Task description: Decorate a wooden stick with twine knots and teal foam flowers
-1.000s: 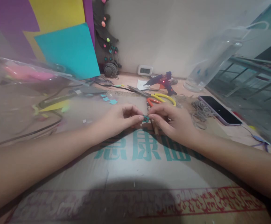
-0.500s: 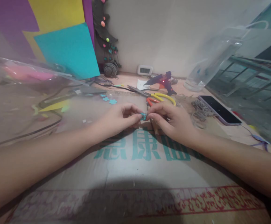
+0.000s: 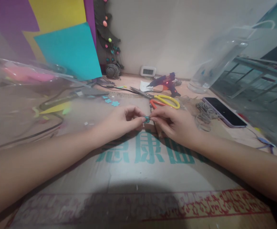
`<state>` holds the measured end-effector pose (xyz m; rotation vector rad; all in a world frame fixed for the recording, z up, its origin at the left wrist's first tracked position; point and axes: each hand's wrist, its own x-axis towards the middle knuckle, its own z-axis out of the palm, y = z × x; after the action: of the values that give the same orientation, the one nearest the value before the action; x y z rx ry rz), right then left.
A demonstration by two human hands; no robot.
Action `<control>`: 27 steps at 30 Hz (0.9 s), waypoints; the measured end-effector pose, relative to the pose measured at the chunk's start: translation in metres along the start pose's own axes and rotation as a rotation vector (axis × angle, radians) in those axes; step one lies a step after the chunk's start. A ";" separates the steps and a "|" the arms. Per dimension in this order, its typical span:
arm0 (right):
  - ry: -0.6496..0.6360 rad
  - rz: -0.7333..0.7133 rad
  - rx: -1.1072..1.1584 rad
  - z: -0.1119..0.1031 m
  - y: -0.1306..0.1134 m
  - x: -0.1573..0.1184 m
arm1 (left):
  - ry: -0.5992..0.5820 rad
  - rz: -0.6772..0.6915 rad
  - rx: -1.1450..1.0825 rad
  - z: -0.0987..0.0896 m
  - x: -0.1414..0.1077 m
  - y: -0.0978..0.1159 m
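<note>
A small teal piece, apparently a flower cut-out (image 3: 147, 119), is pinched between my two hands above the printed board (image 3: 126, 178). Thumb and fingers of my left hand (image 3: 131, 119) grip its left side. My right hand (image 3: 168, 121) has its thumb and forefinger closed at the piece's right edge. Fingertips hide part of it. Just beyond my hands lie scissors (image 3: 165, 100) with yellow and red handles, blades pointing back left. Flat blue paper flowers (image 3: 115, 104) rest on the board beyond my left hand.
A glue gun (image 3: 164, 83) with a lit red light lies behind the scissors, near a small white digital display (image 3: 148, 71). Grey cord (image 3: 204, 111) and a phone (image 3: 224, 112) are at right. A black cable (image 3: 33, 135) crosses the left side. A clear plastic container (image 3: 214, 63) stands back right.
My right thumb and forefinger have drawn closer together at the teal piece, which has turned slightly. My left hand has hardly moved.
</note>
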<state>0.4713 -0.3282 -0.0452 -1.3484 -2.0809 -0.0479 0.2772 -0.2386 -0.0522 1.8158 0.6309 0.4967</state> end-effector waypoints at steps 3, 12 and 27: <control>-0.012 0.019 0.020 0.000 -0.001 -0.001 | -0.006 0.006 0.000 0.000 0.000 0.000; -0.020 0.021 0.025 0.002 -0.001 0.000 | -0.009 -0.014 -0.028 0.001 0.001 -0.002; -0.026 0.019 0.046 0.003 -0.001 0.000 | -0.002 0.045 -0.005 0.000 0.002 -0.002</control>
<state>0.4692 -0.3275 -0.0476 -1.3476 -2.0784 0.0256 0.2783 -0.2372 -0.0546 1.8285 0.5878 0.5258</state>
